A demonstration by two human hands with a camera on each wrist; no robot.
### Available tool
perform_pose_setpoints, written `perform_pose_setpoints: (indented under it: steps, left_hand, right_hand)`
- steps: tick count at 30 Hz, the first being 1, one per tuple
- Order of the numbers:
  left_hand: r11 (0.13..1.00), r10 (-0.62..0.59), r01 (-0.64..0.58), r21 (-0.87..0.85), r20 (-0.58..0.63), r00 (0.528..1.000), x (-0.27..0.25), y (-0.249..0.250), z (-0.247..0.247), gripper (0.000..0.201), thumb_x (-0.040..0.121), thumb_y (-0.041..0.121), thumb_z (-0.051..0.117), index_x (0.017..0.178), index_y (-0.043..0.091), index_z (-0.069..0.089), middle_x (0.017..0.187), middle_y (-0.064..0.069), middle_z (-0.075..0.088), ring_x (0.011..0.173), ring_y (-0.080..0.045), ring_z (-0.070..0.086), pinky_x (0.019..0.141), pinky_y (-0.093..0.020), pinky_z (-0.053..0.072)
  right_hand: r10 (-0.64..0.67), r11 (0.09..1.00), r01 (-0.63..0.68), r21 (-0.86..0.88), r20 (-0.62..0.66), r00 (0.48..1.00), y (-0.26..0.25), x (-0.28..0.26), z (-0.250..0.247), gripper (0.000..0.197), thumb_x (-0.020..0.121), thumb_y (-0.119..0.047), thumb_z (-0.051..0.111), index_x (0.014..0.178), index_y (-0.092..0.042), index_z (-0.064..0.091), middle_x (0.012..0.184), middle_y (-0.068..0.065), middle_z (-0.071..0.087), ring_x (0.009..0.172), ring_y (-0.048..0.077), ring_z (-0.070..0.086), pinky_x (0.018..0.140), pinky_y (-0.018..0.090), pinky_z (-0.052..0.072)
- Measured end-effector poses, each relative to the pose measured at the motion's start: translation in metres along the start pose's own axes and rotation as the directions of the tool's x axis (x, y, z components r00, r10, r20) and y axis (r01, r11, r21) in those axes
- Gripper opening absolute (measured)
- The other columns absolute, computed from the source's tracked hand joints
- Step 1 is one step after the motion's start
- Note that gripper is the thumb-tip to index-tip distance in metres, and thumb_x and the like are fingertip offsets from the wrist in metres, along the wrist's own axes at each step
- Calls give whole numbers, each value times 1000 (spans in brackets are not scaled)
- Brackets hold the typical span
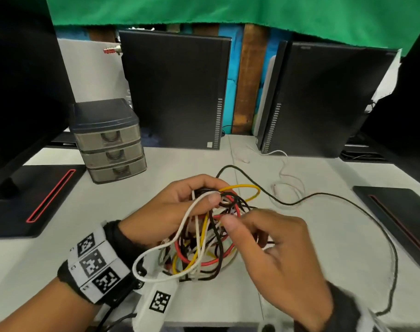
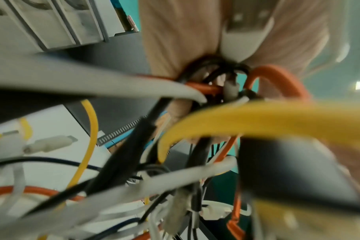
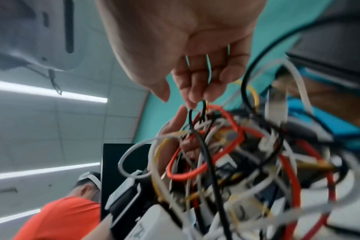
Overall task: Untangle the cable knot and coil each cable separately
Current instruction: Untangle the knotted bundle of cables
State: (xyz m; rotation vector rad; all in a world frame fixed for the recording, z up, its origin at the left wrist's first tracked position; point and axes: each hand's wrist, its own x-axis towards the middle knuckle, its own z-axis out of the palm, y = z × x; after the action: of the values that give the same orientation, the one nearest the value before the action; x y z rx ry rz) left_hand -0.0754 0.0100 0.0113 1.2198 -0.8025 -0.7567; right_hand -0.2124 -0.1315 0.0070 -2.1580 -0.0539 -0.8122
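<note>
A tangle of white, black, red and yellow cables [image 1: 204, 236] hangs above the table's front edge. My left hand [image 1: 180, 202] grips its top, thumb and fingers curled round several strands; the left wrist view shows a white USB plug [image 2: 242, 37] and black strands [image 2: 214, 68] against those fingers. My right hand [image 1: 264, 238] is at the tangle's right side, fingertips pinching a black cable [image 3: 203, 110] at the knot. A long black cable [image 1: 323, 195] trails from the tangle over the table to the right. A yellow loop [image 1: 244, 190] sticks out behind.
A small grey drawer unit [image 1: 108, 140] stands at the back left, two black computer cases [image 1: 177, 89] behind. Black monitor bases [image 1: 36, 200] flank the work area. A thin white cable [image 1: 285, 185] lies on the white table [image 1: 132, 188]. Another person in orange [image 3: 58, 217] appears in the right wrist view.
</note>
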Motion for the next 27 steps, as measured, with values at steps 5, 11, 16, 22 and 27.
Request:
perform_pose_setpoints:
  steps: [5, 11, 16, 22, 27]
  left_hand:
    - [989, 22, -27, 148, 39, 999, 0, -4, 10, 34, 90, 11, 56, 122, 14, 66, 119, -17, 67, 107, -28, 66, 94, -35, 51]
    - [961, 136, -118, 252, -55, 989, 1, -8, 16, 31, 81, 2, 71, 109, 14, 68, 104, -4, 70, 91, -16, 68, 81, -27, 54]
    - [936, 174, -110, 335, -166, 971, 4, -11, 12, 36, 63, 30, 86, 94, 24, 68, 94, -13, 68, 77, -18, 66, 75, -34, 54]
    - [931, 213, -137, 339, -199, 957, 4, -2, 4, 19, 73, 20, 82, 88, 24, 71, 87, -4, 72, 76, -15, 68, 70, -24, 55]
    - [941, 225, -129, 314, -291, 930, 4, 6, -4, 16, 72, 18, 76, 86, 24, 71, 90, -9, 76, 79, -20, 72, 70, -25, 56]
  right_hand:
    - [262, 957, -259, 130, -5, 965, 8, 3, 6, 58, 80, -71, 58, 54, -20, 51, 49, -8, 42, 49, 9, 40, 53, 32, 37]
    - [382, 847, -384, 366, 83, 921, 8, 11, 0, 39, 76, -51, 71, 62, -15, 68, 64, 12, 59, 60, 9, 53, 62, 21, 47]
    - [424, 812, -453, 367, 162, 891, 9, 10, -4, 26, 95, -27, 65, 78, -8, 68, 82, 21, 66, 75, 29, 60, 77, 39, 53]
    - [450, 716, -528, 458, 275, 849, 0, 15, -20, 12, 99, -12, 50, 91, -9, 59, 52, 3, 44, 49, 19, 49, 60, 29, 52]
    - [298, 915, -303, 268, 62, 953, 15, 22, -33, 21, 94, -15, 63, 104, -30, 73, 55, -3, 46, 51, 9, 39, 53, 16, 37]
